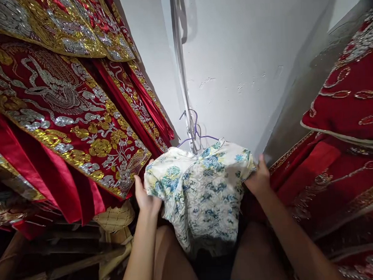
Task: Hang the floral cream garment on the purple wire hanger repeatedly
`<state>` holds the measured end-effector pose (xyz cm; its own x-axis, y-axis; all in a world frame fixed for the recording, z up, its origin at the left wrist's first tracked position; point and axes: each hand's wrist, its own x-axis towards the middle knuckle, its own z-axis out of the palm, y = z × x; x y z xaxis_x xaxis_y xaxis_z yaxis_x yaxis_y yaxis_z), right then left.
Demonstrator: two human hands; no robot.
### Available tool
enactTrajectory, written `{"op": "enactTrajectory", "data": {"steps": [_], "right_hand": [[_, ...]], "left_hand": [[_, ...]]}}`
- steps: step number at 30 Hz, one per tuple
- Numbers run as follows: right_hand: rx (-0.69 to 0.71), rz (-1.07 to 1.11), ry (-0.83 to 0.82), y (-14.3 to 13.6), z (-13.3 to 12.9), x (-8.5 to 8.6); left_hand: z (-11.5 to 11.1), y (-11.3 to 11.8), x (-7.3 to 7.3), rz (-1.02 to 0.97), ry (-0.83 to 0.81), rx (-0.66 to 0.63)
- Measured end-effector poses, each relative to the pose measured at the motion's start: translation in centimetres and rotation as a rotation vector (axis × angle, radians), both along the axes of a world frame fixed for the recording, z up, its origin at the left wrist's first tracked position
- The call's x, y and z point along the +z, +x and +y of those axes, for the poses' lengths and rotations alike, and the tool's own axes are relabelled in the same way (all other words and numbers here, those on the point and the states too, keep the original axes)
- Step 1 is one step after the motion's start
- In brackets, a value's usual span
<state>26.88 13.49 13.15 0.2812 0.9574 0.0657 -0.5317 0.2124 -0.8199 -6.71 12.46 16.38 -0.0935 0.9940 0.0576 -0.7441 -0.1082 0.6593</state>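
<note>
A short-sleeved white blouse [206, 192] with blue and yellow flowers hangs in front of me on a purple hanger [206, 136]. The hanger's hook is beside a thin metal strip on the wall. At the sleeve on the left is my left hand [146, 200], closed on the cloth, with its fingertips partly hidden behind it. My right hand [259, 179] grips the opposite sleeve at its hem, thumb raised and the other fingers under the fabric. Between the two hands the blouse is spread out sideways, its lower part hanging over my legs.
Red garments [66, 107] with gold and silver embroidery hang close on the left. More red embroidered clothing [337, 163] is on the right. Behind the blouse is a pale wall [232, 52] with the metal strip [180, 62]. Wooden poles [77, 268] lie low at the left.
</note>
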Motion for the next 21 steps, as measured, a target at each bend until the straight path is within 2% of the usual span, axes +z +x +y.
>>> {"op": "enactTrajectory", "data": {"steps": [3,8,11,14,16,18,21], "right_hand": [[-0.04,-0.014,-0.016,1.2,0.3,1.9],[-0.068,-0.196,-0.063,1.8,0.3,6.0],[-0.104,-0.239,-0.051,2.1,0.1,7.3],[-0.147,-0.253,-0.053,2.7,-1.0,7.1],[-0.183,-0.197,-0.075,3.0,-2.4,6.2],[-0.214,-0.106,-0.115,3.2,-3.8,5.1],[-0.258,-0.002,-0.183,2.8,-5.8,3.8]], "left_hand": [[-0.4,0.0,2.6,0.082,0.004,0.075],[0.3,0.0,5.1,0.288,0.067,0.143],[0.9,-0.2,6.8,0.419,0.143,0.122],[1.2,-0.3,8.2,0.667,0.271,0.158],[1.0,-0.4,8.4,0.907,0.373,0.237],[0.4,-0.5,8.0,1.151,0.49,0.268],[-0.8,-0.7,6.1,1.422,0.62,0.177]]}}
